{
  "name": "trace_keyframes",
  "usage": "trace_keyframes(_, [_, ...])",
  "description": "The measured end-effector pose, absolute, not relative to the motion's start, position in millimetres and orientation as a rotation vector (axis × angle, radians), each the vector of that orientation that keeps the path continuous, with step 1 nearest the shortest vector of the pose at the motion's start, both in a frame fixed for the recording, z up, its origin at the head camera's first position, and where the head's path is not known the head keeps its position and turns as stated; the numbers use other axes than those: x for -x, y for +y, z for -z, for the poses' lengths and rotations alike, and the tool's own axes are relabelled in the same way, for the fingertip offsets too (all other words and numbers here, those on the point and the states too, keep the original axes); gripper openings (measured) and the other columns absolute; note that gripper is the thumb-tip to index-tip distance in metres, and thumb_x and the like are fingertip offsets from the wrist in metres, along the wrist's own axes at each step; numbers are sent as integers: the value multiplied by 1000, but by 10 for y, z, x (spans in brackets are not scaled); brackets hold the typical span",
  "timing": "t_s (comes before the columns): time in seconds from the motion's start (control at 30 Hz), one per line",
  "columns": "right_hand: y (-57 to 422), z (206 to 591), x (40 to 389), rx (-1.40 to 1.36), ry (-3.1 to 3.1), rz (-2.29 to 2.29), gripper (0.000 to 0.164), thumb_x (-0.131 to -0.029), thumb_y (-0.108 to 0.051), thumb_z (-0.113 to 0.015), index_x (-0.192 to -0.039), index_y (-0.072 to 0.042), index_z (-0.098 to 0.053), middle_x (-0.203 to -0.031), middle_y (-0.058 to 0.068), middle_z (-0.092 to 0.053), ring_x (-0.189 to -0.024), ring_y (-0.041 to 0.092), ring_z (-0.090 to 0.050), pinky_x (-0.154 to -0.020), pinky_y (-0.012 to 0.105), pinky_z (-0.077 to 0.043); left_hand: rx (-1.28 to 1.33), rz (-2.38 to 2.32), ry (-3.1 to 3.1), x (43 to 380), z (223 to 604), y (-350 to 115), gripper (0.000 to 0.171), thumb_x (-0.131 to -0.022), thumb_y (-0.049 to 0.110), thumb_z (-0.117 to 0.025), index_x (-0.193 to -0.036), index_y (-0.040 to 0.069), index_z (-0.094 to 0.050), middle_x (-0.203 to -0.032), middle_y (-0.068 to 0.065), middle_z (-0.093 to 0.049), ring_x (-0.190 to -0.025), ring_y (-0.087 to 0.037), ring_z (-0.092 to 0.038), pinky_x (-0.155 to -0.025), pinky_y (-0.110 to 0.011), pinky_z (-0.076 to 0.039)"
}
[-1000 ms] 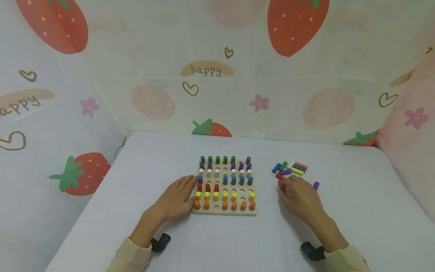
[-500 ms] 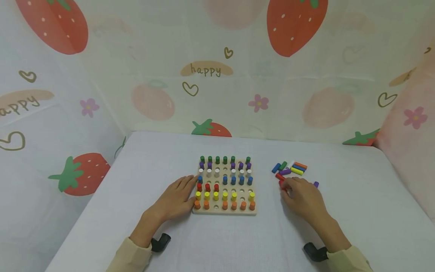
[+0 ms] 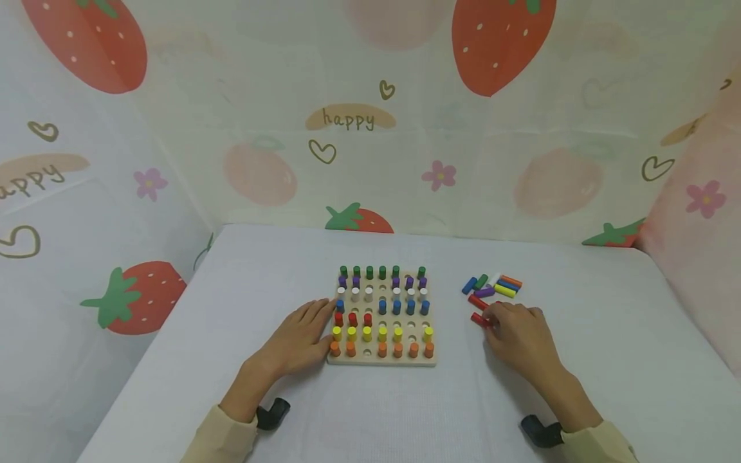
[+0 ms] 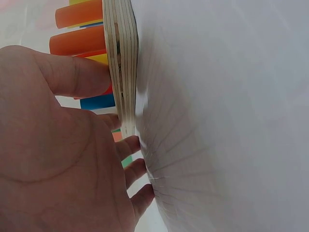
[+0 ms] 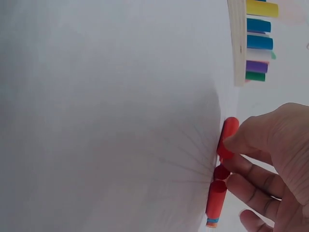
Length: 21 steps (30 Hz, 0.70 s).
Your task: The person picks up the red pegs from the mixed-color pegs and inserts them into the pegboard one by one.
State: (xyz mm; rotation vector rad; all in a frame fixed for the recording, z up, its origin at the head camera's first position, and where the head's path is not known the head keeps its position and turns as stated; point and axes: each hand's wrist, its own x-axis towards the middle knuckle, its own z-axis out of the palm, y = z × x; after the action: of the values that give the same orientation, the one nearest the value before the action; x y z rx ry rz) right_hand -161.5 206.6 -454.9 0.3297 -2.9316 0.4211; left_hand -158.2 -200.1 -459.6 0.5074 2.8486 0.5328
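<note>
My left hand (image 3: 298, 341) rests along the left edge of a wooden pegboard (image 3: 382, 363), its thumb touching the side near the front corner. The fingers extend straight past the edge in the left wrist view. Rows of green, purple, white, blue, red, yellow and orange pegs stand in the board, with some holes bare. To the right of the board, my right hand (image 3: 523, 337) has its thumb and forefinger at the near end of a red peg (image 5: 228, 137) lying on the table, pinching it. Another red peg (image 3: 477, 302) lies just beyond, and a further red one is partly hidden by the fingers.
Loose pegs lie beyond the right hand, among them a blue peg (image 3: 469, 286), a green peg (image 3: 481, 281), a purple peg (image 3: 484, 292) and a yellow peg (image 3: 505, 291). A white cloth covers the table (image 3: 382, 418). A patterned curtain (image 3: 370, 180) stands behind it.
My right hand has shifted slightly right and toward me, uncovering more of the red pegs and covering the lone purple one. The left hand stays at the pegboard.
</note>
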Motion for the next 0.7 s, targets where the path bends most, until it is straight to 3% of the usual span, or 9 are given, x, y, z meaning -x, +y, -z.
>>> trace_keyframes(0.7, [2140,4517,1555,-282,-2968,-409,22,-85,-21,-85,-98,-5,-77,-80,4,-72,-79,23,-64,-83,55,-55,-513,-523,2862,1584,4615,-1996,70,-104,30,-47,-166,3,-29,-172,-22,-32,-160,-46,-28,-132,-65,-24])
